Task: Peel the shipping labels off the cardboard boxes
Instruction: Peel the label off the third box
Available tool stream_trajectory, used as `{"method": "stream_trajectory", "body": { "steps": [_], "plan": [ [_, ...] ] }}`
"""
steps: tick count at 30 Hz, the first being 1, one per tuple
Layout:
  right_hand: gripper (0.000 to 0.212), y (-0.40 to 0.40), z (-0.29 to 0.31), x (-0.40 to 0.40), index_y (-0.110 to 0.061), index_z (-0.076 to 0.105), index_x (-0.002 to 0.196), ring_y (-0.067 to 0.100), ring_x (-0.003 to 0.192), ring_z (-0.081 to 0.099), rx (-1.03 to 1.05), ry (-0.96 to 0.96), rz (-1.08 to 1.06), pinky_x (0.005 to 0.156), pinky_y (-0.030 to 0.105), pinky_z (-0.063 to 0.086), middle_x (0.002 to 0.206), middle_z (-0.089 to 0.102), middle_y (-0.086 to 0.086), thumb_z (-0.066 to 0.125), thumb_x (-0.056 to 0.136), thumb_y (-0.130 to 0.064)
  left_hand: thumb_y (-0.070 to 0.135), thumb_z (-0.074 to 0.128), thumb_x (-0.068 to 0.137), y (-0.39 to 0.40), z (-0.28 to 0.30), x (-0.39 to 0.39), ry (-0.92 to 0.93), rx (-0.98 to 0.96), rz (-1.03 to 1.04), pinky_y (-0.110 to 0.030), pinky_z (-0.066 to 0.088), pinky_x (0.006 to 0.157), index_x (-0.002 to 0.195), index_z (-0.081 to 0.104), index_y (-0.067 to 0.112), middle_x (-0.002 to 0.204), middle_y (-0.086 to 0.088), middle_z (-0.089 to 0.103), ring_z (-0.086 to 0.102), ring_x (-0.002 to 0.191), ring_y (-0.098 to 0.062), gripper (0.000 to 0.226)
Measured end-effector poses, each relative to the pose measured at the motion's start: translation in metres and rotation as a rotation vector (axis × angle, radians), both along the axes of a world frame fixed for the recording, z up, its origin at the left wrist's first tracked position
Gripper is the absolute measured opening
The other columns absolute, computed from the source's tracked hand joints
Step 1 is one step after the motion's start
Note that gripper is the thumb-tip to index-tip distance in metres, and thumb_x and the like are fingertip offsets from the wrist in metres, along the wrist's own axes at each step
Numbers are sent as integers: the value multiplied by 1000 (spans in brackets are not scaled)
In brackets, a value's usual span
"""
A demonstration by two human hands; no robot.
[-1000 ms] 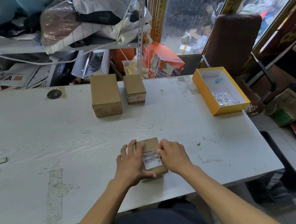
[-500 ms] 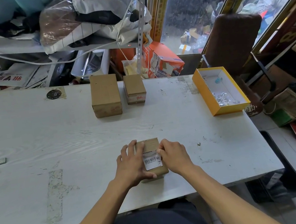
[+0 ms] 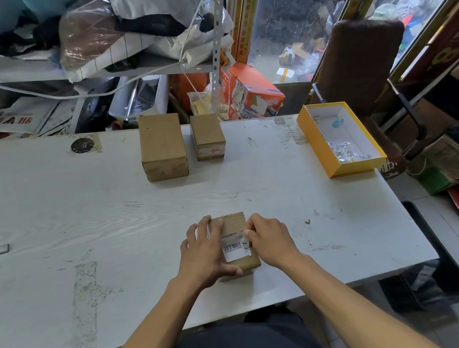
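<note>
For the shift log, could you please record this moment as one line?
left hand holds near box | right hand picks at label edge | label on | two far boxes untouched

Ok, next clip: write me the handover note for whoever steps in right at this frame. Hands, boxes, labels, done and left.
Left hand: grips the near cardboard box from its left side, thumb along the near edge, steadying it on the table.
Right hand: fingertips at the right edge of the white barcode label, apparently picking at it; whether it has lifted cannot be told.
Done: nothing clearly peeled; the label lies mostly flat on the box top.
Left: finish this label, then check the two boxes at the far edge, the larger box and the smaller box. The smaller shows a red-printed sticker on its near face.
</note>
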State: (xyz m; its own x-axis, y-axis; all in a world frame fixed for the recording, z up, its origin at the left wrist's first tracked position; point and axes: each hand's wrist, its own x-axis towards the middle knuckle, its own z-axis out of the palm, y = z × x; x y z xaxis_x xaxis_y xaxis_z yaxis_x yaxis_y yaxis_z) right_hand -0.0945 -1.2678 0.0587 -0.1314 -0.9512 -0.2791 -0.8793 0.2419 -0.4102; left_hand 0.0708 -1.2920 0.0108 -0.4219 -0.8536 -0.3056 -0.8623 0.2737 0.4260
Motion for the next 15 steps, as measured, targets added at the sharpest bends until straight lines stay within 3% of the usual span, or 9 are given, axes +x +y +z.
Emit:
{"method": "stream_trajectory", "body": {
  "steps": [15],
  "plan": [
    [11,1,-5,-4,-20,52,91,21,87,57,22,-67,-52,77,34,42,92,66,-2,46,96,-28,67,81,53,0,0,0,16,-3,16,-48,30,112,149,16,30,157,0,7,10,143,-32,122]
  ]
}}
